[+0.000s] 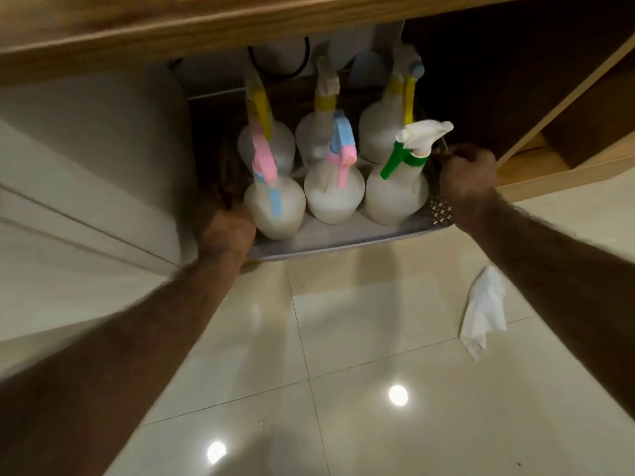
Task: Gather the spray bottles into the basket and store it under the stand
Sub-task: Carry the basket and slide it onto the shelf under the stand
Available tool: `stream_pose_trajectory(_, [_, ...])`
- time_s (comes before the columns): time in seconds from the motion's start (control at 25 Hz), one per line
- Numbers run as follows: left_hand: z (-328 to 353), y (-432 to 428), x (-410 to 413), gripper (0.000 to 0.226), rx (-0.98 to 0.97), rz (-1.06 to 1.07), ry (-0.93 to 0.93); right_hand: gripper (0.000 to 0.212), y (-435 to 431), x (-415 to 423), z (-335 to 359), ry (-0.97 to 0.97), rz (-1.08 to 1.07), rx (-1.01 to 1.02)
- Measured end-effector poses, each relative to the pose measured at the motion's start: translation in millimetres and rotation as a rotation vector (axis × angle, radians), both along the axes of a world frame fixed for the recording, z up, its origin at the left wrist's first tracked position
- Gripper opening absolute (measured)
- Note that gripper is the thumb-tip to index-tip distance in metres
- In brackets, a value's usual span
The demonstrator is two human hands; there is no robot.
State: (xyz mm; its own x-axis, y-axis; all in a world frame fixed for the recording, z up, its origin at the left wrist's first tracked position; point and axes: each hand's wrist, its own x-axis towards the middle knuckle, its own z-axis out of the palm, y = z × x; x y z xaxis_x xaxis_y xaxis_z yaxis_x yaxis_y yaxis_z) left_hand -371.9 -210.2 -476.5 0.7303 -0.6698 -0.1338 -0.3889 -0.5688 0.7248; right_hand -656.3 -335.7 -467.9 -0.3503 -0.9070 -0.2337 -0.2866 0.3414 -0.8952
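A grey basket (343,240) holds several white spray bottles in two rows. In the front row stand a pink-and-blue-topped bottle (275,207), a blue-and-pink-topped one (334,197) and a green-and-white-topped one (395,197). Behind them are yellow-triggered bottles (385,128). The basket sits partly under the wooden stand (171,25), its front edge over the floor tiles. My left hand (228,228) grips the basket's left side. My right hand (467,173) grips its right rim. The basket's far end lies in shadow.
A crumpled white tissue (482,310) lies on the glossy floor tiles to the right. A white cabinet panel (86,159) flanks the opening on the left. A dark open compartment with wooden frame (549,108) lies to the right.
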Motion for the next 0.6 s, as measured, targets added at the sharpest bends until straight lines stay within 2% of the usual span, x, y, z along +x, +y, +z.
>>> stream_pose_trajectory(0.08, [-6, -13, 7, 0.047, -0.016, -0.005, 0.043, 0.009, -16, 6, -2, 0.008, -0.004, 0.011])
stream_pose_trajectory(0.16, [-10, -25, 16, 0.056, -0.058, 0.019, 0.162, 0.017, -27, 12, -3, 0.005, 0.027, -0.001])
stream_pose_trajectory(0.36, [-11, -26, 11, 0.045, -0.099, 0.042, 0.155, 0.032, -24, 13, 0, 0.094, 0.030, -0.007])
stream_pose_trajectory(0.48, [6, 18, -12, 0.048, -0.146, -0.068, 0.083, 0.040, 34, 21, 5, 0.328, 0.062, -0.084])
stream_pose_trajectory(0.6, [40, 79, -30, 0.042, -0.105, -0.305, 0.021, 0.046, 118, 37, 25, 0.502, 0.142, -0.107])
